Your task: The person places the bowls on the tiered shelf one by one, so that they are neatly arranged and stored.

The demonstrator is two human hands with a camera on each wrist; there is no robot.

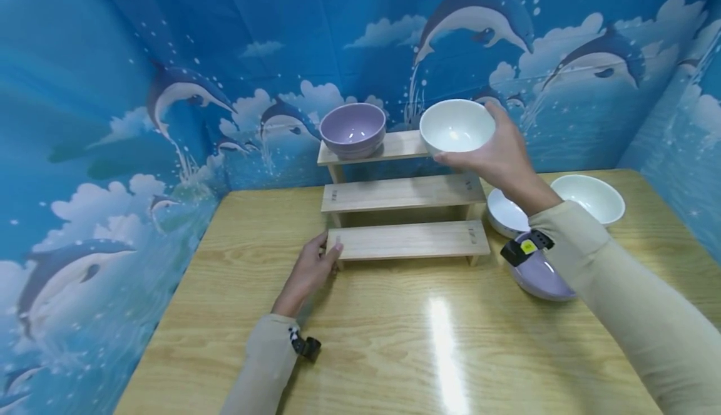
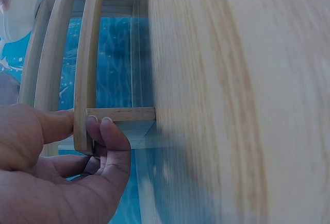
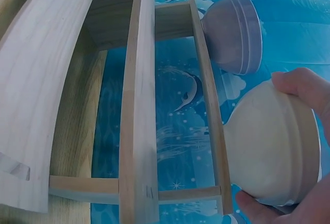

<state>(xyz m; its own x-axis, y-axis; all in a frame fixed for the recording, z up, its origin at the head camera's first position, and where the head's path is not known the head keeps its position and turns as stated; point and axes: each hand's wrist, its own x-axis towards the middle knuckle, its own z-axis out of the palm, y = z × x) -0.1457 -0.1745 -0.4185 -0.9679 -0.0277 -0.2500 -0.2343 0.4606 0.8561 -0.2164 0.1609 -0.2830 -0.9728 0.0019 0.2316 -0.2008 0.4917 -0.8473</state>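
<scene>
My right hand [image 1: 501, 149] grips a white bowl [image 1: 457, 126] by its rim, thumb at the near side and fingers at the far side. The bowl is upright at the right end of the top step of a three-step wooden rack [image 1: 402, 193]; in the right wrist view its base [image 3: 230, 152] meets the top board. A purple bowl [image 1: 353, 130] stands on the left end of that same step. My left hand [image 1: 308, 271] pinches the left end of the lowest board [image 2: 82, 100], its thumb on top and its fingers curled beneath.
Right of the rack, a purple bowl [image 1: 541, 277], a small white bowl [image 1: 504, 211] and a wider white bowl [image 1: 591, 197] sit on the wooden table [image 1: 383, 340], partly behind my right arm. A blue dolphin-print curtain [image 1: 315, 27] stands behind the rack.
</scene>
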